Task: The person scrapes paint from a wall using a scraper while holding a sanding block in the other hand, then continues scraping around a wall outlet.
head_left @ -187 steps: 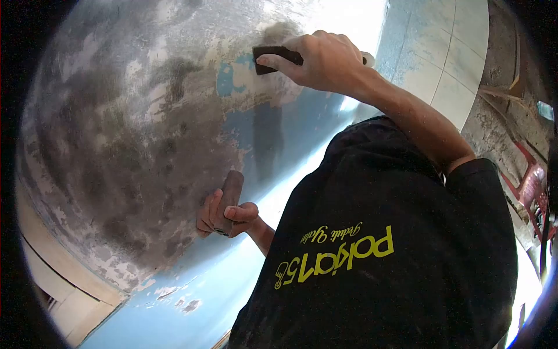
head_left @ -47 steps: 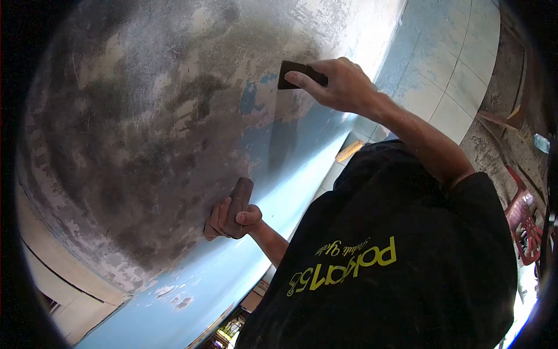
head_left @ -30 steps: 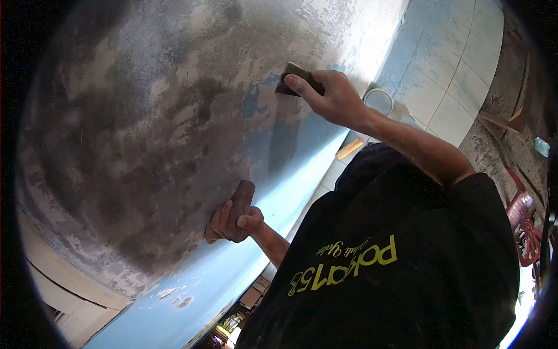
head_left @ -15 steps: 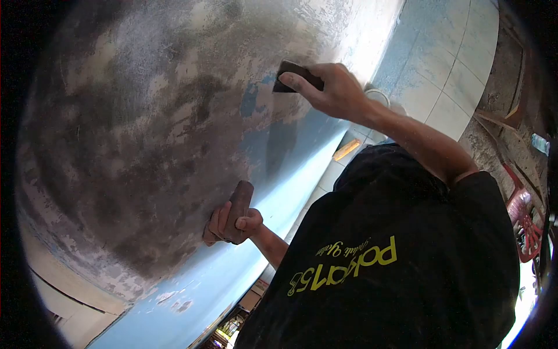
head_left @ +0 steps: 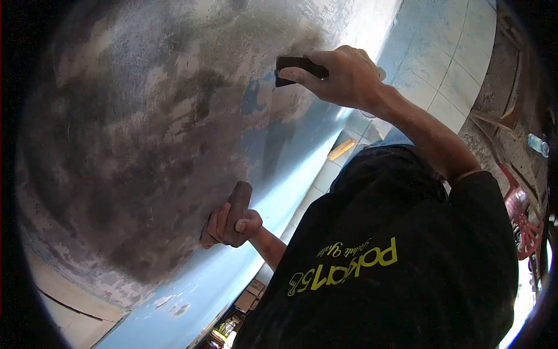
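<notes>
Head view shows my right hand (head_left: 349, 75) raised high, fingers and thumb pinched round a dark block (head_left: 293, 65). The block is flat, thin and almost black, a short rectangle lying nearly level, and its face is pressed against the worn surface (head_left: 145, 116) in front of me. It sits just right of a small patch of blue paint (head_left: 251, 96), where the grey, scraped area gives way to pale blue.

My left hand (head_left: 224, 224) is lower down, closed round a brown block (head_left: 239, 198). That one is thicker with a rounded end, stands nearly upright in my fist and rests against the same surface, at the lower edge of the dark grey zone.

Compared with 0.5 s ago, the dark block is a little higher and has turned from tilted to nearly level. My left hand and the brown block are in the same spot.

My black shirt (head_left: 395, 262) with its yellow lettering fills the lower right. Pale blue floor tiles (head_left: 453, 64) show at the upper right, and a red chair (head_left: 523, 224) stands at the far right edge.
</notes>
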